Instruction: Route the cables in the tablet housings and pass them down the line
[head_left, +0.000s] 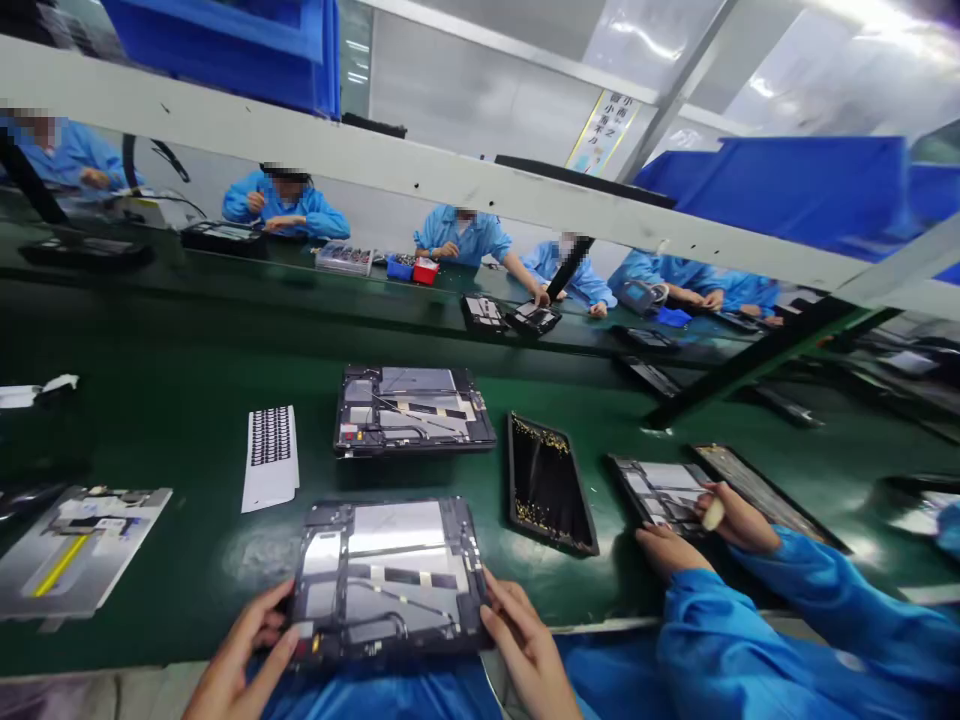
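Between my two hands is an opened tablet point(397, 575), its battery plates, cables and dark frame facing up. My left hand point(251, 650) grips its left edge, thumb on top near the lower corner. On the opposite edge, my right hand point(525, 640) holds the lower right side with thumb and fingers. The tablet is at the near edge of the green bench point(202, 560), over my lap. Just beyond it sits a stack of similar opened tablets point(412, 410). To the left of that stack lies a white sheet point(270, 460) with rows of black stickers.
Right of the stack is a black tray point(551, 485) with small gold-coloured parts. A co-worker's hands point(705, 525) work on another tablet point(664, 490) at the right. Metal plates point(82, 550) lie at the left. A white shelf beam point(450, 190) crosses above; several people sit opposite.
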